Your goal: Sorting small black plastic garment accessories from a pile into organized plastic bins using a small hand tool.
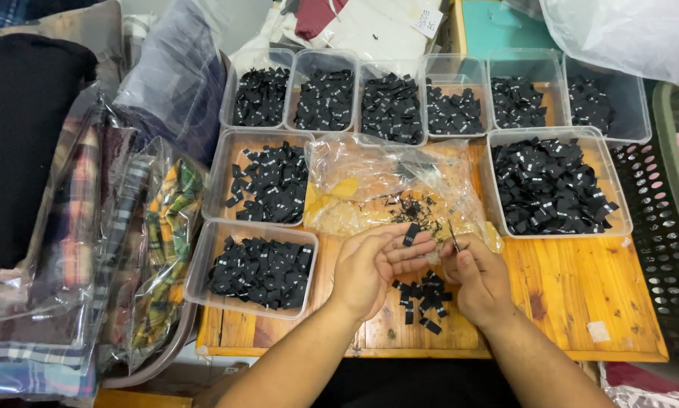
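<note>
My left hand point(373, 268) is palm up over the wooden table point(581, 302), pinching a small black fabric label point(411, 233) between thumb and fingers. My right hand point(475, 276) is closed around thin snips point(454, 236) whose tip points up toward that label. Under both hands lies a small heap of loose black labels point(424, 296). Just beyond the hands sits a crumpled clear plastic bag point(388, 185) with black thread scraps on it.
Several clear plastic tubs of black labels point(551, 185) ring the work area, in a back row and at left. Bagged plaid fabric point(162, 227) is stacked at left. A black perforated basket point(660, 227) stands at right.
</note>
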